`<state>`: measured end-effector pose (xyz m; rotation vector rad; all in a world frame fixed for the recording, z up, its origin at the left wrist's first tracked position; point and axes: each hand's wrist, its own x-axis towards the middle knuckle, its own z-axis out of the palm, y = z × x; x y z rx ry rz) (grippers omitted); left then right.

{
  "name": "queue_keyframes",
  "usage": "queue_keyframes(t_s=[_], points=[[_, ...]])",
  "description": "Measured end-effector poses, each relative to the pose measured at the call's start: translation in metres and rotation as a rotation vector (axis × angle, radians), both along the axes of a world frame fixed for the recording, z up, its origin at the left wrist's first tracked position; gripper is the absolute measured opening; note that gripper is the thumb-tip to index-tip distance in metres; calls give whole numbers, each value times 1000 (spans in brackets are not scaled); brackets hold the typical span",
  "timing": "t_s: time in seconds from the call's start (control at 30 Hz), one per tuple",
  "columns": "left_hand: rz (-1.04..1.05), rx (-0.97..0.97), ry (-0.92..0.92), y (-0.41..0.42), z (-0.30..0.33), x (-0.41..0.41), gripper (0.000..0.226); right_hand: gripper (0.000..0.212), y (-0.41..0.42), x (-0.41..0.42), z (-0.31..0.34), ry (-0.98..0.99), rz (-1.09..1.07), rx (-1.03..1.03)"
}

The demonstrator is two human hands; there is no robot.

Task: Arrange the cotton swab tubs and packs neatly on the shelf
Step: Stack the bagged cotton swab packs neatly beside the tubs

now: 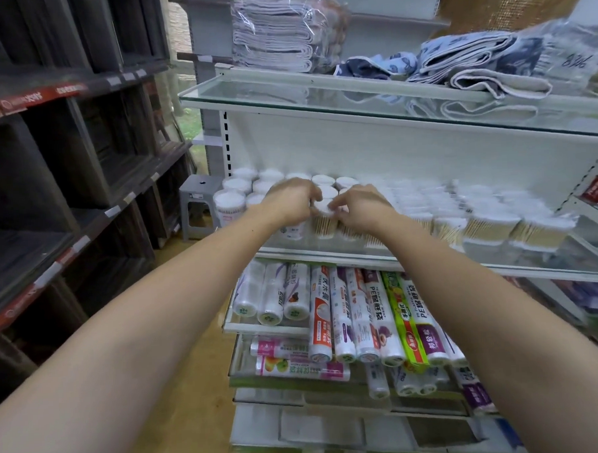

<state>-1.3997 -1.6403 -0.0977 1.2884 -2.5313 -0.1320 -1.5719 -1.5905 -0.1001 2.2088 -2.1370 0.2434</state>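
Round cotton swab tubs (236, 186) with white lids stand in rows on the left part of a glass shelf (549, 270). Clear packs of wooden-stick swabs (489, 223) fill the right part. Both my hands meet over one front tub (325, 221). My left hand (291, 199) curls its fingers round the tub's lid from the left. My right hand (358, 205) pinches the same lid from the right. The tubs behind my hands are partly hidden.
Folded towels (472, 61) lie on the glass shelf above. Rolls of plastic wrap and bags (346, 313) fill the shelves below. Dark wooden shelving (65, 168) stands on the left, and a grey stool (200, 203) sits on the floor beside the white unit.
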Motion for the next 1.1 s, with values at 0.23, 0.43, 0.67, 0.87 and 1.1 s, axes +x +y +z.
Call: queue_keyframes(t_s=[0.23,0.43,0.67,0.87,1.1], points=[[-10,14,-121,-5,-15,-13,37,22,0,7,-3,-72,35,-132],[-4,-73,-76,-13,-21,-9,48,32,6,1,1,-68,-26,-12],[9,-100,-159,-11,-19,-5,34,33,9,1,1,6,0,-46],[-57,-123,-133,-5,-20,-7,27,40,12,1,2,-9,-12,-1],[-3,-93,-203,-1,-17,-11,25,41,21,4,3,29,39,-37]])
